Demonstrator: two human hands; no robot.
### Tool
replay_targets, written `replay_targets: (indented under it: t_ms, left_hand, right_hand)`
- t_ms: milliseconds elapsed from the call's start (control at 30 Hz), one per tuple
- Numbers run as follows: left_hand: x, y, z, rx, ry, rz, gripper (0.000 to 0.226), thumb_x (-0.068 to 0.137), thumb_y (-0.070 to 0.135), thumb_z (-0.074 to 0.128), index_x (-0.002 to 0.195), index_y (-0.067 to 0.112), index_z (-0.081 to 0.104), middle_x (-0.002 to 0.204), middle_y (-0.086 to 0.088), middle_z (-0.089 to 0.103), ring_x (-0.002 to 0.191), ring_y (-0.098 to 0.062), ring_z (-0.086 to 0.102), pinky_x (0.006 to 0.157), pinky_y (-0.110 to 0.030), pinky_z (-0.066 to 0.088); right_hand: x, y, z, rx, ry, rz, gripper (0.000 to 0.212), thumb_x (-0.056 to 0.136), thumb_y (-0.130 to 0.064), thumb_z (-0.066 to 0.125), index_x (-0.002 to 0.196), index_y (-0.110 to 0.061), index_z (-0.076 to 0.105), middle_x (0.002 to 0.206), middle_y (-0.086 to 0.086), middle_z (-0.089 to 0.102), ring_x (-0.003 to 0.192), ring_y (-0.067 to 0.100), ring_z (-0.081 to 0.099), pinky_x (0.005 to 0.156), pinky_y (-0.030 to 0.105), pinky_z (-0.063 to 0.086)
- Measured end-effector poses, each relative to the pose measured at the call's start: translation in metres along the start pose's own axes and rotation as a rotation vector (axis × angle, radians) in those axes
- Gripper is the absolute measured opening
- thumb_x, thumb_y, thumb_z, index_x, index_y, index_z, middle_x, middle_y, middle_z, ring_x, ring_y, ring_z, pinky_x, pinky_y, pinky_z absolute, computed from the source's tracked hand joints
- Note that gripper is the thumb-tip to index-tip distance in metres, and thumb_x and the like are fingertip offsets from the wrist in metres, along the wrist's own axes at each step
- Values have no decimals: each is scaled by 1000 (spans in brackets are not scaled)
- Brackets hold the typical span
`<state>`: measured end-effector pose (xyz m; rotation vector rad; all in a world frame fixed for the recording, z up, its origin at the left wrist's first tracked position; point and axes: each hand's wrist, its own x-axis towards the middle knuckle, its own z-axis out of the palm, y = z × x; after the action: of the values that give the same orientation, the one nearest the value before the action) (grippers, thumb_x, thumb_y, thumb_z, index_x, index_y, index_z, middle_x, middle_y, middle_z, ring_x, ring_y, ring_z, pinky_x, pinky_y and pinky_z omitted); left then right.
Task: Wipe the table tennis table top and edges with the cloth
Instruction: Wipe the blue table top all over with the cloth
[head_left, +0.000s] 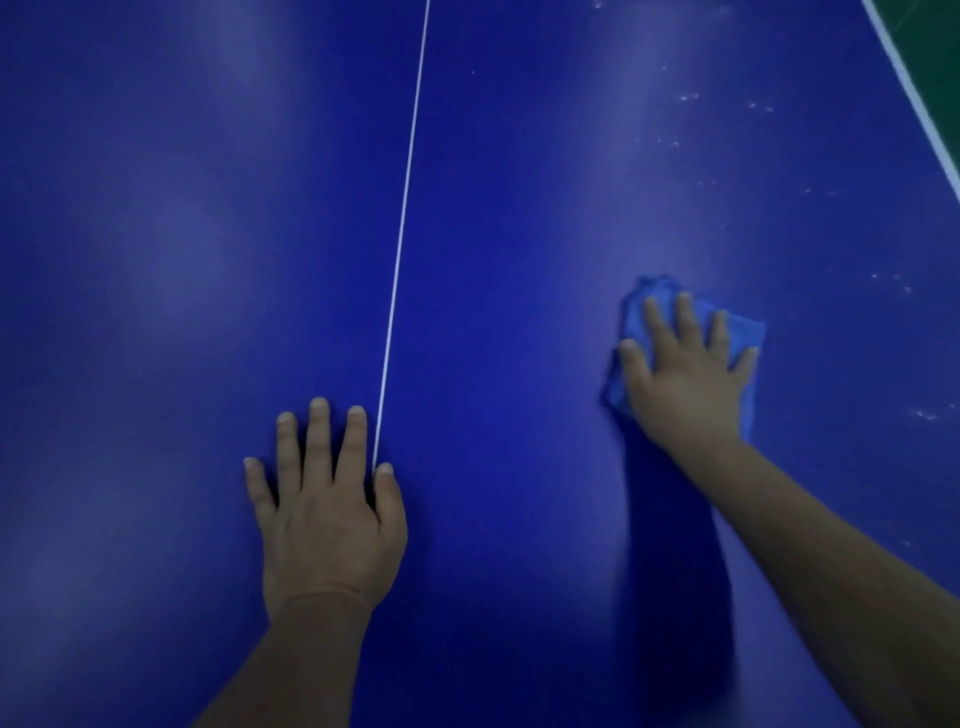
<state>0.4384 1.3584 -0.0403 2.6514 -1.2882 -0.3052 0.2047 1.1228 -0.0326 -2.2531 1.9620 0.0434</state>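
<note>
Hands are lying flat on a deep blue table tennis surface (519, 234) that is filling nearly the whole head view. The right hand (685, 374) is pressing down on a crumpled light blue cloth (636, 312), fingers straight and spread wide across it, not curled round it — the cloth is showing past the fingertips at the far side, past the thumb at the left and past the little finger at the right. That cloth is sitting on the right half of the surface, well to the right of the thin white centre line (402, 234) and some way short of the white edge stripe (914, 98) that is running along the right-hand border. Beyond that stripe a strip of dark green floor (935, 31) is showing in the upper right corner. The left hand (324, 519) is resting palm down on the bare surface, fingers straight and slightly fanned, holding nothing — its thumb is touching or just covering the near end of the white centre line, while the other fingers are lying to the left of it. Small pale specks (691, 97) are dotting the surface beyond and to the right of the cloth. A darker, shadow-like band (670, 571) is stretching from the cloth toward the person, beside the right forearm.
</note>
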Motion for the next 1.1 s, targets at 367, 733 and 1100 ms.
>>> replay_targets:
  t_ms: [367, 733, 1100]
  left_hand:
    - [0, -1, 6, 17, 53, 2, 64, 96, 48, 27, 155, 24, 33, 166, -1, 22, 155, -26, 10, 123, -59, 7]
    - [0, -3, 4, 1, 26, 10, 65, 97, 49, 24, 156, 24, 33, 167, -3, 22, 156, -24, 4, 124, -56, 0]
    - [0, -2, 4, 2, 41, 11, 65, 97, 49, 23, 156, 23, 32, 167, -3, 22, 156, -25, 3, 124, -57, 2]
  right_hand:
    - [28, -252, 21, -13, -105, -655, 59, 103, -57, 22, 160, -40, 15, 170, -6, 6, 155, 31, -3, 117, 68, -8]
    - [138, -16, -21, 82, 8, 299, 63, 101, -56, 22, 160, -34, 16, 170, 0, 4, 154, 38, -1, 115, 72, 0]
    - [45, -162, 10, -84, -82, -672, 62, 102, -63, 19, 159, -40, 13, 169, -7, 6, 156, 29, -1, 120, 65, -2]
